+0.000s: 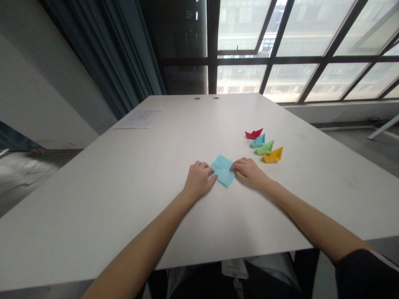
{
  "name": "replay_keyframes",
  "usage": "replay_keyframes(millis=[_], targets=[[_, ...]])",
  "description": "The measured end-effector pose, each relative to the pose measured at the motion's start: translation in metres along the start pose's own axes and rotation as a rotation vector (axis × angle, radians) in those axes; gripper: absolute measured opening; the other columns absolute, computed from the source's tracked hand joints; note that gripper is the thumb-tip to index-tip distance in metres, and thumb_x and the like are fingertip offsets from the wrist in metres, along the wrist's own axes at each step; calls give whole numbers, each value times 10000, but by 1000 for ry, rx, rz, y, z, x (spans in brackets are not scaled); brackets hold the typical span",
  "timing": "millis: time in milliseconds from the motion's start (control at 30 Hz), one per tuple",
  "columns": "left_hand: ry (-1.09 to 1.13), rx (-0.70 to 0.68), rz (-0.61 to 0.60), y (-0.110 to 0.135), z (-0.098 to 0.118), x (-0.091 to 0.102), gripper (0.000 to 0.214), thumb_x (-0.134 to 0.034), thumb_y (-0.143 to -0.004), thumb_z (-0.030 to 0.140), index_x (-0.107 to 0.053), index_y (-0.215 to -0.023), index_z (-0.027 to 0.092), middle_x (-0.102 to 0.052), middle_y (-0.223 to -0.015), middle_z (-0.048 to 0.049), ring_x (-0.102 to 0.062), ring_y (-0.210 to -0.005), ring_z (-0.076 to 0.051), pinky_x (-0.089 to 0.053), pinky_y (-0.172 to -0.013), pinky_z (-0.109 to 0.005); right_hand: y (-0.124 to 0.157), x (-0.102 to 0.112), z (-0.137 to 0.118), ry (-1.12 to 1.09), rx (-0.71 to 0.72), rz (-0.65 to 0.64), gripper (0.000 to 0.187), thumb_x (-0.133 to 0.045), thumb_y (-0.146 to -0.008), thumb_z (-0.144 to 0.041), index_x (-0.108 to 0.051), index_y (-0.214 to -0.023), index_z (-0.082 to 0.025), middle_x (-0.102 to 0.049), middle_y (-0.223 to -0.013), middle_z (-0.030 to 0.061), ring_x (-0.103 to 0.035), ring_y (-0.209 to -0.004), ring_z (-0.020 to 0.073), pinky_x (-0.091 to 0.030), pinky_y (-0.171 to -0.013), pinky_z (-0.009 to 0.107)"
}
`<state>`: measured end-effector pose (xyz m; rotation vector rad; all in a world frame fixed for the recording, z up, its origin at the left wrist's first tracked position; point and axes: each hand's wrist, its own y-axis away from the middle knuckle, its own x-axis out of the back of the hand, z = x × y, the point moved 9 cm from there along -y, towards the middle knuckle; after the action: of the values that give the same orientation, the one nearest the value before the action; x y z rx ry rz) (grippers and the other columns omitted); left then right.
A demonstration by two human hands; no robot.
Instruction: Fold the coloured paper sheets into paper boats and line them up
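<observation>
A light blue sheet of folded paper lies on the white table between my hands, turned so that its corners point toward and away from me. My left hand grips its left edge between thumb and fingers. At the right corner, my right hand pinches the paper with its fingertips. Folded layers show along the lower left edge. To the right of the paper stand folded paper boats in a slanting row: a red boat, a blue boat, a green boat and a yellow boat.
The white table reaches from my lap to the windows. Printed sheets lie at its far left edge. Two round inserts sit near its back edge. A dark blue curtain hangs behind on the left.
</observation>
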<state>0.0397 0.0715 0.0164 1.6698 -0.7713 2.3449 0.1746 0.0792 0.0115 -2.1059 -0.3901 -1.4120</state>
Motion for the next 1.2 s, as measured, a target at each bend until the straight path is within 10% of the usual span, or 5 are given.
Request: replay_keyframes(millis=[300, 967, 1200], targets=[[50, -154, -83, 2, 29, -13, 244, -457, -835, 246, -608, -1019, 191, -615, -1016, -53, -513, -970, -193, -394, -844, -341, -2, -7, -18, 58, 26, -46, 280, -444, -857, -287, -607, -1071, -206, -610, -993, 79, -514, -931, 207, -341, -824, 347], [-163, 46, -103, -1, -5, -2, 255, -442, -850, 343, -651, -818, 201, -619, -878, -62, -539, -853, -207, -398, -744, -338, 3, -3, -3, 194, -47, -164, 306, -472, -840, -389, -638, -1031, -216, -626, -940, 82, -574, -872, 213, -398, -769, 328], [-145, 154, -47, 1, -19, 0, 315, -489, -812, 393, -572, -1050, 204, -565, -1048, -86, -481, -987, -237, -391, -817, -363, 4, -4, -3, 203, -61, -121, 292, -479, -841, -387, -622, -1016, -202, -622, -943, 91, -565, -881, 214, -397, -777, 326]])
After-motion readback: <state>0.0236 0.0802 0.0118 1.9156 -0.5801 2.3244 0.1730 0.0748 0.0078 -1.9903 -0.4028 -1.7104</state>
